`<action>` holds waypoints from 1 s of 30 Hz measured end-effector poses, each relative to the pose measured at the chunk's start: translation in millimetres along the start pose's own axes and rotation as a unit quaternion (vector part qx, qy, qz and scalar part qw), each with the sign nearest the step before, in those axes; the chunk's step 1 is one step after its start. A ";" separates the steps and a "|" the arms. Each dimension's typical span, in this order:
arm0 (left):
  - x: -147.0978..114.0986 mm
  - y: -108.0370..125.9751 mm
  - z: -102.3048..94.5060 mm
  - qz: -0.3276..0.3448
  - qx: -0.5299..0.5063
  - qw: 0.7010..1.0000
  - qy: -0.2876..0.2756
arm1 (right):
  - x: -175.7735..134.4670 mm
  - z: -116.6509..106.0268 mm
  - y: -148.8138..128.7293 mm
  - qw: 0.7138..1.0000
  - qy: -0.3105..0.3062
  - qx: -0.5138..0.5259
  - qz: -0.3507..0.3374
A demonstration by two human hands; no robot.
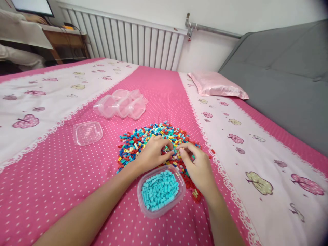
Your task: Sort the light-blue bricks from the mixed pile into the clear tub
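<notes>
A wide pile of small toy building bricks [133,143] in red, blue, yellow, white and turquoise lies on the pink bedspread. Over its middle, my left hand [155,153] curls with thumb and index fingertips close together. Facing it from the right, my right hand [198,164] has its thumb and index finger pinched. Whatever is between the fingertips of either hand is too small to make out. Just below my hands, a clear plastic tub [159,216] stands on the bed, filled with turquoise bricks [160,189].
A clear lid [87,133] lies left of the pile. Several clear empty tubs [121,104] are heaped behind it. A pink pillow [217,85] rests by the grey headboard [279,68]. Beyond the bed are a white radiator [128,41] and, far left, a person's hand [36,19] at a desk.
</notes>
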State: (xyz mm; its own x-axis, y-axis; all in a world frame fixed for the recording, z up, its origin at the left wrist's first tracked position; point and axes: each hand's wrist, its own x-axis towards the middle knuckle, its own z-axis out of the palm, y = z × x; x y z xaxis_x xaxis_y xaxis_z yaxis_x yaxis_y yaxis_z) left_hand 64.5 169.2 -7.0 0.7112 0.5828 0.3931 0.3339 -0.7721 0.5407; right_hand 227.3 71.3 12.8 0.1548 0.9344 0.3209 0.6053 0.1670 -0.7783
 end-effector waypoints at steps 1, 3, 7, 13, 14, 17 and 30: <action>0.2 0.6 -1.3 -0.010 -0.033 0.999 0.004 | 0.1 0.3 0.6 1.000 -0.008 -0.002 -0.006; 0.7 1.9 -4.0 -0.022 -0.100 0.995 -0.001 | 0.2 0.9 1.0 1.000 -0.018 -0.008 -0.019; 1.3 4.2 -7.9 -0.035 -0.202 0.978 -0.023 | -0.1 -0.2 -1.6 0.999 -0.022 0.001 -0.038; 1.1 4.8 -10.7 -0.037 -0.271 0.961 -0.047 | -1.0 -4.7 -8.5 0.998 -0.018 0.000 -0.055; 0.9 4.6 -11.1 -0.037 -0.277 0.959 -0.050 | -1.3 -5.3 -9.6 0.998 -0.018 -0.003 -0.057; 0.0 4.5 -12.1 -0.037 -0.284 0.957 -0.055 | -2.2 -6.5 -12.2 0.998 -0.026 -0.008 -0.055; 0.4 9.8 -18.8 -0.058 -0.289 0.955 0.026 | -9.1 -20.8 -17.7 0.991 -0.129 0.031 -0.025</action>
State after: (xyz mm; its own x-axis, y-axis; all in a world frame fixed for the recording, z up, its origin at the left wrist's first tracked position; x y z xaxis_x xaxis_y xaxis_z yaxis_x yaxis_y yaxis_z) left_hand 56.5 166.6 12.4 0.6530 0.6796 0.3342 0.0000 -0.4412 0.8974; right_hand 231.4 53.3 34.8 -0.0833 0.9725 0.2174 0.5564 0.2264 -0.7995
